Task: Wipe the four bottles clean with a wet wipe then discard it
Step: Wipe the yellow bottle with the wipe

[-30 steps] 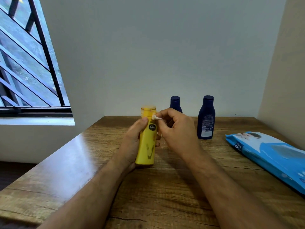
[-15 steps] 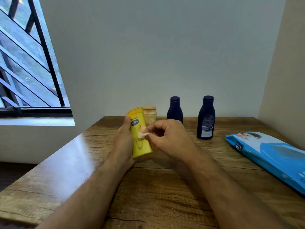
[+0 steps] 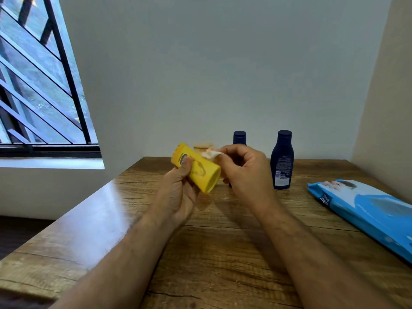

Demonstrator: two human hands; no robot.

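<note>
Above the desk (image 3: 223, 253), my left hand (image 3: 178, 195) grips the yellow bottle (image 3: 197, 167), now tipped far over with its base toward me, no longer upright. My right hand (image 3: 243, 172) pinches the wipe (image 3: 211, 153) against its upper side, so I judge this bottle nearly done. Behind stand a tan bottle (image 3: 202, 145) and two blue bottles (image 3: 282, 159); the pack (image 3: 367, 210) lies at right.

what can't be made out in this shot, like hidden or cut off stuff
Head view only:
- Pale-capped bottle: only its cap shows, behind the yellow bottle.
- Smaller dark blue bottle: lower body hidden by the right hand.
- Wet wipe: mostly pinched inside that hand.
- Wipes pack: cut off by the right edge.
</note>
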